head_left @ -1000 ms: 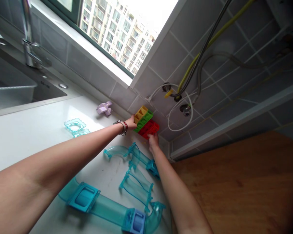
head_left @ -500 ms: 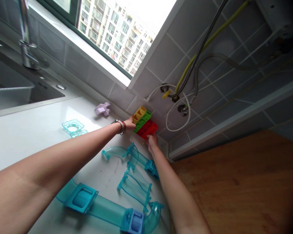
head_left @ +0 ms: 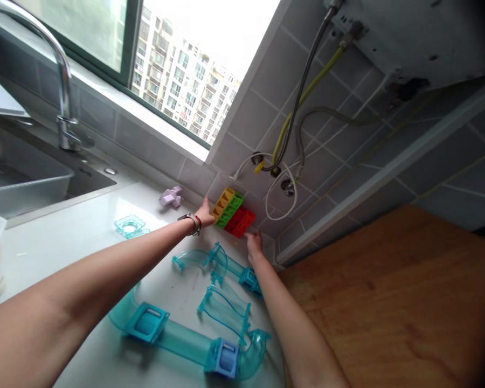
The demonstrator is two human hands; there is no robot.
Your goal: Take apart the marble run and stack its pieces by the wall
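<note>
A row of plastic compartment blocks stands on the counter against the tiled wall: a yellow block (head_left: 224, 202), a green block (head_left: 230, 210) and a red block (head_left: 240, 222), side by side. My left hand (head_left: 205, 213) is at the yellow block's left side, thumb raised off it and the other fingers partly hidden. At the lower right of the red block is my right hand (head_left: 254, 246), its fingers apart and just beside the block's edge; whether they touch it is hard to see. Nothing shows in either grasp.
Clear teal tube pieces (head_left: 181, 343) lie across the near counter, with more curved teal parts (head_left: 225, 307) by my right forearm. A lilac faceted piece (head_left: 171, 197) and a teal frame (head_left: 129, 226) lie left. Beyond are a sink (head_left: 60, 180), a faucet (head_left: 67, 132) and hanging hoses (head_left: 291, 118).
My left thumb has lifted away from the blocks and my right hand has drawn back slightly from the red one. The view has shifted, bringing more of the sink and a plastic tub into sight.
</note>
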